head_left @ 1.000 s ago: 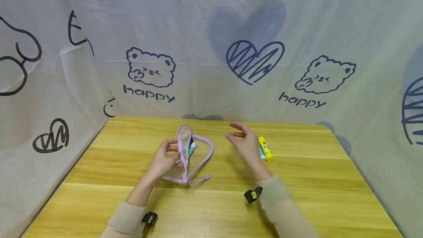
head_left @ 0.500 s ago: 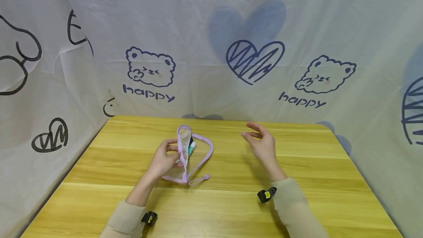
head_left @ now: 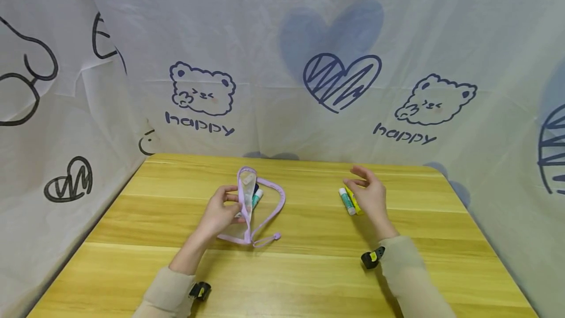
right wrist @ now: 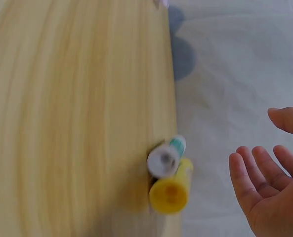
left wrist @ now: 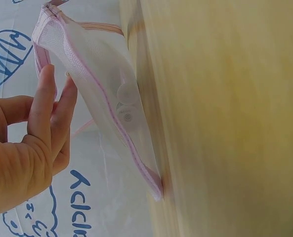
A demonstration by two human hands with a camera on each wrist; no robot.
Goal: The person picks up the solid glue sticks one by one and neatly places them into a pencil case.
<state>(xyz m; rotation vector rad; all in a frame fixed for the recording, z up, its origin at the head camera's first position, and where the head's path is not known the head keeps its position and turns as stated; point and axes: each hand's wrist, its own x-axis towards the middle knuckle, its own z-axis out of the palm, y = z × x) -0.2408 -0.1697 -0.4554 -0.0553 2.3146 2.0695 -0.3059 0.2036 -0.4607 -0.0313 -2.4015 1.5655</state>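
My left hand point(head_left: 220, 214) pinches the near edge of a see-through mesh zipper pouch point(head_left: 234, 232) with lilac trim, holding its mouth apart. Inside lies a teal-and-white glue stick point(head_left: 257, 197), and something dark beside it. Through the mesh, the left wrist view shows two round ends point(left wrist: 127, 93). My right hand point(head_left: 372, 201) hovers over a yellow glue stick point(head_left: 353, 201), partly covering it, with its fingers loosely bent and nothing in them. Next to the yellow one lies another teal-and-white glue stick point(head_left: 346, 201). In the right wrist view the hand point(right wrist: 274, 195) is apart from both sticks.
A lilac zipper pull point(head_left: 276, 236) on a loop lies on the wooden table point(head_left: 291, 283) right of the pouch. A printed cloth point(head_left: 273, 126) hangs behind the table's back edge, and more cloth hangs at both sides.
My right hand has moved rightward, from left of the two glue sticks to above the yellow one, passing in front of both. The left hand and the pouch have stayed put.
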